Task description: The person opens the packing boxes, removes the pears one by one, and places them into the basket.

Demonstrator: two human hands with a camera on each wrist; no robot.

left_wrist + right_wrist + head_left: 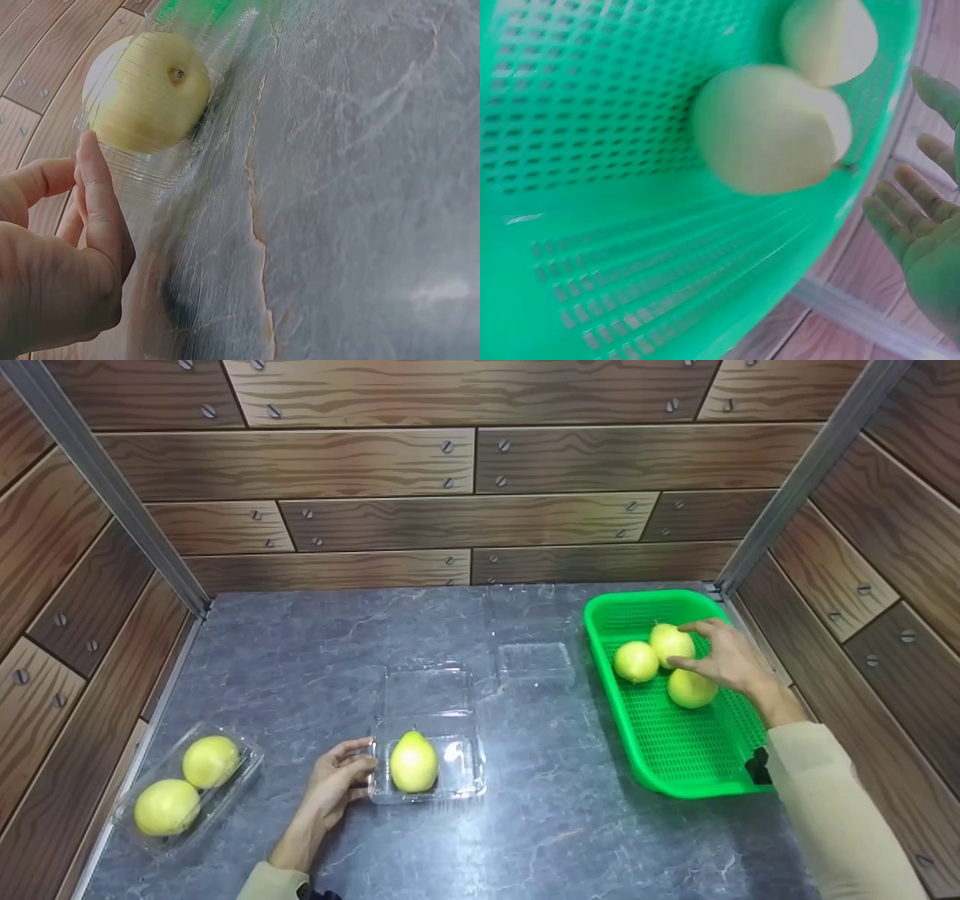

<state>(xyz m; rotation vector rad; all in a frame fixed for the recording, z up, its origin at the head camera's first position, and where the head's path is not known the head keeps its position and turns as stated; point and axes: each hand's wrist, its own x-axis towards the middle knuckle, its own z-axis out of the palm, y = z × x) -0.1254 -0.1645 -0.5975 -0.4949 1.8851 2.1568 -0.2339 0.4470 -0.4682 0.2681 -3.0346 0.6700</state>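
Note:
One yellow-green pear stands stem up in an open clear plastic clamshell box. At the box's left edge, my left hand pinches the rim between thumb and fingers; the left wrist view shows the fingertips right at the plastic beside the pear. My right hand reaches over the green basket, fingers and thumb spread about the rear pear. Two more pears lie beside it, one at the left, another partly under the hand. In the right wrist view the fingers are extended.
A clear box with two pears, one in front and one behind, stands at the far left. Another clear plastic box lies open behind the middle, left of the basket. Wood-patterned walls enclose the grey table.

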